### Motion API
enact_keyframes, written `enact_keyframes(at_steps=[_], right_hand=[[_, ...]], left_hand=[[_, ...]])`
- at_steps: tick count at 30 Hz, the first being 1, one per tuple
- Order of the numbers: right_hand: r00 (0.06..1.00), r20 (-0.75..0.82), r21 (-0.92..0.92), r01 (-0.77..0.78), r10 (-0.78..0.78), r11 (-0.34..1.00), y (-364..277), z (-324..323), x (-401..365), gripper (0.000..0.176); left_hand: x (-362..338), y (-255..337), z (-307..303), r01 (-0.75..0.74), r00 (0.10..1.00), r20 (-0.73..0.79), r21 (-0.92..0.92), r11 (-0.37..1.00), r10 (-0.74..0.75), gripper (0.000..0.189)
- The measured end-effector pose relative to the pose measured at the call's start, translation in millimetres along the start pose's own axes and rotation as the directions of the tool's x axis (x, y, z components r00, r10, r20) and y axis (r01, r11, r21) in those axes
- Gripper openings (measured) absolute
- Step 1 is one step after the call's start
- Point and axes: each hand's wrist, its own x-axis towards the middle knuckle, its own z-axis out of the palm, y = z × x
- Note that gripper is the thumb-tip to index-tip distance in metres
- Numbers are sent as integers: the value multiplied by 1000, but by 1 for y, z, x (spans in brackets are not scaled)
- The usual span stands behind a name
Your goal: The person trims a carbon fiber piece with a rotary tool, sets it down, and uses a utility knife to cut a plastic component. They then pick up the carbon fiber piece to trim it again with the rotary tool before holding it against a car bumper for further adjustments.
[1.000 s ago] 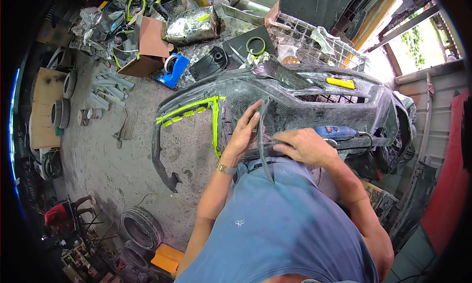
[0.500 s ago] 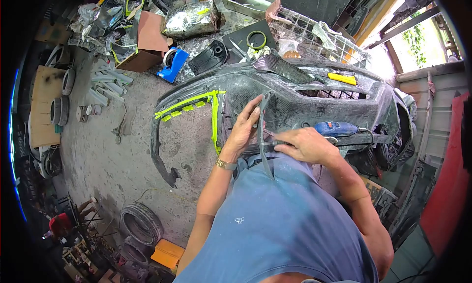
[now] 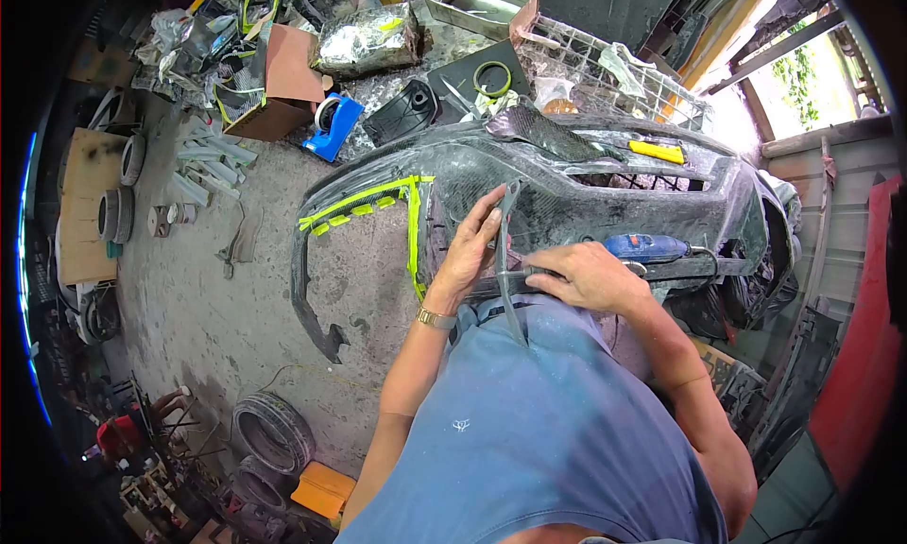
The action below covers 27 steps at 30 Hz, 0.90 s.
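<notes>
A dark carbon-weave car bumper (image 3: 586, 199) lies across the middle of the head view, with bright yellow-green tape (image 3: 383, 204) along its left end. My left hand (image 3: 470, 251) rests flat on the bumper, its fingers pressing a thin dark strip (image 3: 503, 260) that runs down toward my shirt. My right hand (image 3: 586, 277) is closed around a slim tool (image 3: 518, 274) whose tip meets the strip just right of my left fingers. A blue power tool (image 3: 647, 248) lies on the bumper right behind my right hand.
A yellow utility knife (image 3: 658, 151) sits on the bumper's top. Behind it are a wire basket (image 3: 605, 71), a blue tape dispenser (image 3: 333, 123), a cardboard box (image 3: 279, 86) and foil-wrapped parts (image 3: 368, 38). Tyres (image 3: 272, 432) lie on the concrete floor at lower left.
Both hands stay on the strip at the same spot; only the view has shifted slightly.
</notes>
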Motion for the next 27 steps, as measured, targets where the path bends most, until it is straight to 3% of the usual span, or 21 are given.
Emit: enact_keyframes(at_steps=[8,17,22,27], right_hand=[[998,-58,-22,-17,16,1000,6,-4,12,36],[993,121,35,3,-7,999,-5,6,-12,34],[999,6,19,-35,35,999,-1,2,-6,33],[998,68,2,-11,11,1000,-1,4,-10,33]], left_hand=[[0,-2,0,-6,1000,-6,-6,1000,6,44],[-4,2,1,-10,1000,-1,9,1000,10,44],[-2,-1,0,-12,1000,9,2,1000,12,44],[-3,-2,0,-7,1000,8,-16,1000,7,43]])
